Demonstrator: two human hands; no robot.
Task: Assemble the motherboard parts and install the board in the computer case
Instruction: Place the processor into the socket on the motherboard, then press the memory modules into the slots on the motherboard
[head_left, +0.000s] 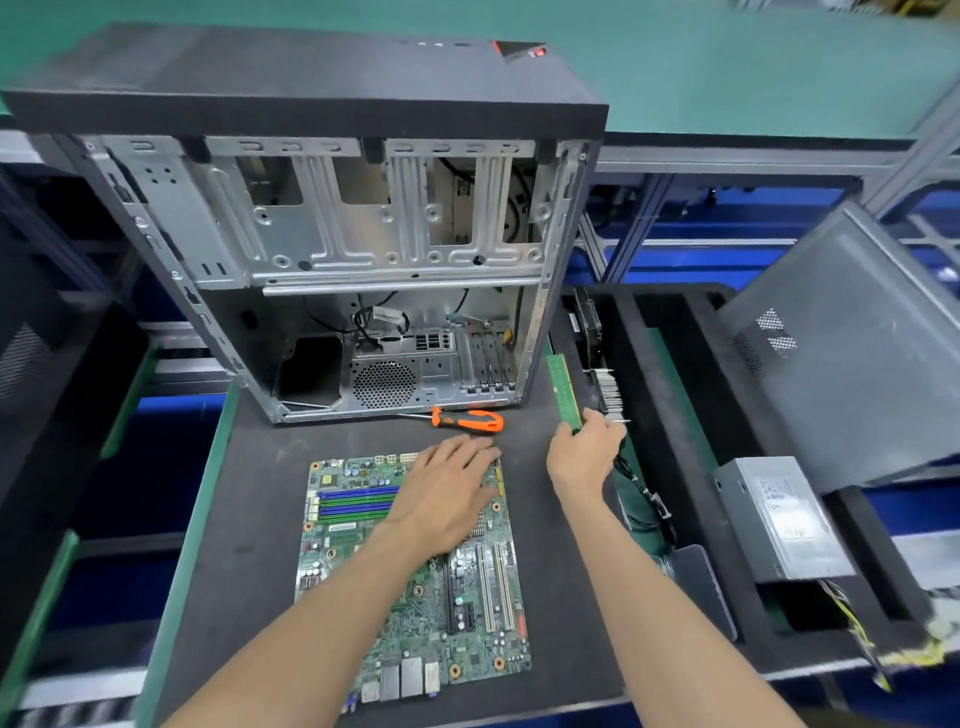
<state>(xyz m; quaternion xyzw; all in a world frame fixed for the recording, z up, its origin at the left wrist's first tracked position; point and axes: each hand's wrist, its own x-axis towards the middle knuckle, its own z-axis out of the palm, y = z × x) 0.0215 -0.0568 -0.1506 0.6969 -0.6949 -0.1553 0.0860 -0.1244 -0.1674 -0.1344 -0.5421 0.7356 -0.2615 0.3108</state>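
A green motherboard (363, 561) lies flat on the dark mat, with blue and green memory slots (353, 501) near its upper left. My left hand (447, 493) rests flat on the board's upper right part, fingers straight. My right hand (587, 452) grips the lower end of a green memory stick (563, 389), which stands upright just right of the case. The open computer case (332, 260) stands behind the board, its side off and its inside showing bare metal and loose cables.
An orange-handled screwdriver (467, 420) lies in front of the case. A black foam tray (691, 415) on the right holds a heatsink (610, 389), cables and a grey power supply (779, 519). The grey case side panel (852, 353) leans at the far right.
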